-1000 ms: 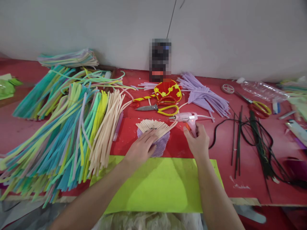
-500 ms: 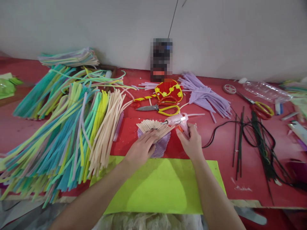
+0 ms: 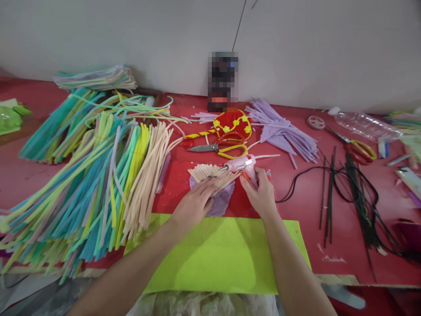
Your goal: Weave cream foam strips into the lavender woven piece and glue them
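Observation:
My right hand (image 3: 262, 193) is wrapped round the handle of a pink glue gun (image 3: 241, 163). The gun's metal nozzle points left, just over the upper part of a piece made of cream pipe cleaners (image 3: 204, 172) side by side above a lilac ribbed part (image 3: 221, 202). On that piece lies my left hand (image 3: 194, 204), fingers stretched out flat across the cream strips; its palm side is hidden. Right behind the gun are scissors (image 3: 226, 149) with red and yellow handles. Whether the nozzle touches the strips I cannot tell.
Bundles of coloured pipe cleaners (image 3: 98, 188) cover the left side. Behind lie a red and yellow ornament (image 3: 233, 125) and a lilac bundle (image 3: 283, 129). A black cord (image 3: 296, 184), dark green stems (image 3: 358, 197), more scissors (image 3: 362, 151) and a plastic bottle (image 3: 368, 125) are right.
The glue gun has shifted slightly left along the cream strips, with my right hand on it. My left hand stays in place on the piece.

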The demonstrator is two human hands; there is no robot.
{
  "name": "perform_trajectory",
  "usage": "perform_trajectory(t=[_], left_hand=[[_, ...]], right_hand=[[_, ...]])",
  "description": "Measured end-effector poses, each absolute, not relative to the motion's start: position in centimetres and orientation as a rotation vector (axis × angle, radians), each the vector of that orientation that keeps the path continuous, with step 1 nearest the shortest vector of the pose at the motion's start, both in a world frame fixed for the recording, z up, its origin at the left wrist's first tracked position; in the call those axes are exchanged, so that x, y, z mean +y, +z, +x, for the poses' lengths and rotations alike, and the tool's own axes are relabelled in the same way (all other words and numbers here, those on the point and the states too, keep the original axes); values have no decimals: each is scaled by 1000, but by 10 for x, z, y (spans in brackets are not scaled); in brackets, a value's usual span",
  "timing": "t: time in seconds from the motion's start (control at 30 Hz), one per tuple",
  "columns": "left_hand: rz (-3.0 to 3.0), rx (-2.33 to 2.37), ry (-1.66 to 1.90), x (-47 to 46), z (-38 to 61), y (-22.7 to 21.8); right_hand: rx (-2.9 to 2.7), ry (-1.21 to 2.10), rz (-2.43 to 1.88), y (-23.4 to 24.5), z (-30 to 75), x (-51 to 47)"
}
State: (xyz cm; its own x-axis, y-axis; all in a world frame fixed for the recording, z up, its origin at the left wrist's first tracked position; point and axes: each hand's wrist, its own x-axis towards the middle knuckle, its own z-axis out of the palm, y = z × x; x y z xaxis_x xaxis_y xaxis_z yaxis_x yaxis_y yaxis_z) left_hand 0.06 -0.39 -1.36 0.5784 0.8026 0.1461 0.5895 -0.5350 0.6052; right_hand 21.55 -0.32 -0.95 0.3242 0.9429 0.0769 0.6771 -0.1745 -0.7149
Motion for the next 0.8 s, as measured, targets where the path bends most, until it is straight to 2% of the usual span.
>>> perform_trajectory(t=[0.8], left_hand=[[2227,1128,516,-3,1,-11]], right_hand=[[-1522,460,-1946,-9,221,-9]])
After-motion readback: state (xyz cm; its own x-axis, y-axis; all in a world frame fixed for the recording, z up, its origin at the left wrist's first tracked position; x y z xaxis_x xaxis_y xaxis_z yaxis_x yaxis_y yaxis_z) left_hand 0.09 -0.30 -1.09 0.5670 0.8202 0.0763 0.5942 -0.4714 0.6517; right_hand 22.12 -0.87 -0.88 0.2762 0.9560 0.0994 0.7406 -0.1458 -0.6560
